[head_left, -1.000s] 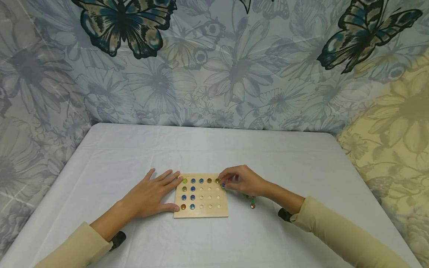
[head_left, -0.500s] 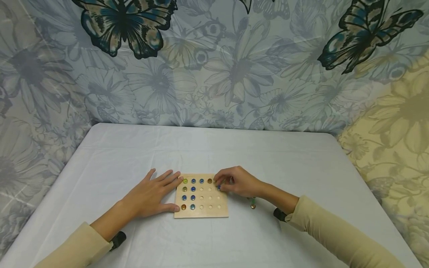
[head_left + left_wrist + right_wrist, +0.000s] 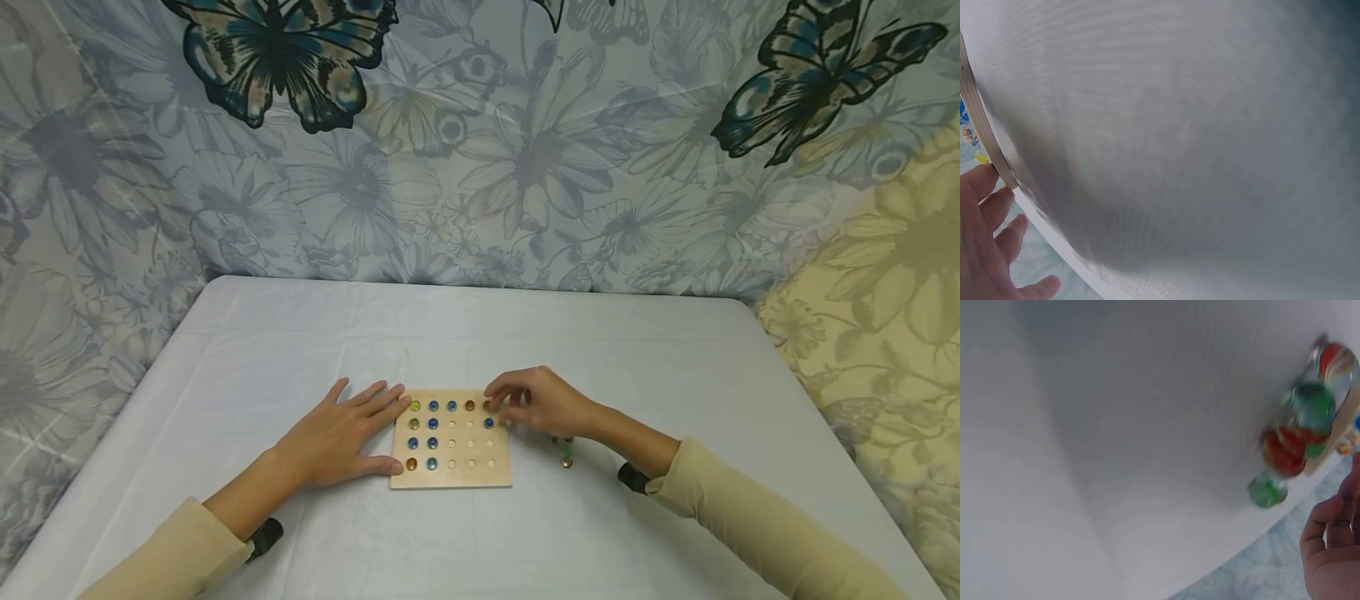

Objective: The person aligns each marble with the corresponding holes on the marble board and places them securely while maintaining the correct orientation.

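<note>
Blue marble (image 3: 489, 423) sits in the rightmost hole of the board's second row from the far edge, just beside my right hand (image 3: 551, 402). I see that hand's thumb and fingers bent but parted, gripping nothing, with the fingertips partly covering the last marble of the far row. My left hand (image 3: 341, 437) has its fingers spread and holds no object; its fingertips and thumb rest at the left edge of the board (image 3: 471, 479). From the head view I count marbles in all five places of the far row, and the two left columns are filled down to the near row. Through the right wrist camera I get several loose marbles (image 3: 1313, 406), green and red, bunched on the white cloth (image 3: 450, 333) beside the board, blurred where they overlap. Beyond the table hangs a floral backdrop (image 3: 536, 162) with butterflies (image 3: 277, 58).
</note>
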Action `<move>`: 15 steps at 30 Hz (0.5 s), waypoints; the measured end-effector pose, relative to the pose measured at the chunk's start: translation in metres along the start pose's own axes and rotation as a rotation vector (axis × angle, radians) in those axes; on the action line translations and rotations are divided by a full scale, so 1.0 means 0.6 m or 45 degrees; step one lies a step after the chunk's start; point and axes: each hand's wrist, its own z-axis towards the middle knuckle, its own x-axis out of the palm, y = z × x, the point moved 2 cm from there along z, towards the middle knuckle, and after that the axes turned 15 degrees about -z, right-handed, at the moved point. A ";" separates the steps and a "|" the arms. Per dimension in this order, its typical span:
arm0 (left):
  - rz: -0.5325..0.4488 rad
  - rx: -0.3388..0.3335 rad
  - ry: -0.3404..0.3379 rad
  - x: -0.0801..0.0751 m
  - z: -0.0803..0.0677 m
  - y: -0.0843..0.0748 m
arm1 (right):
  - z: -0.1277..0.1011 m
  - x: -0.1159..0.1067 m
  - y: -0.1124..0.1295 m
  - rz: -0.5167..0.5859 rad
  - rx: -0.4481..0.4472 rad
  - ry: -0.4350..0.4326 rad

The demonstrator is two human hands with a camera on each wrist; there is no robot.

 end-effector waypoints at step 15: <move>-0.003 0.006 -0.002 0.001 0.000 0.002 | -0.056 -0.029 -0.075 -0.050 0.128 -0.063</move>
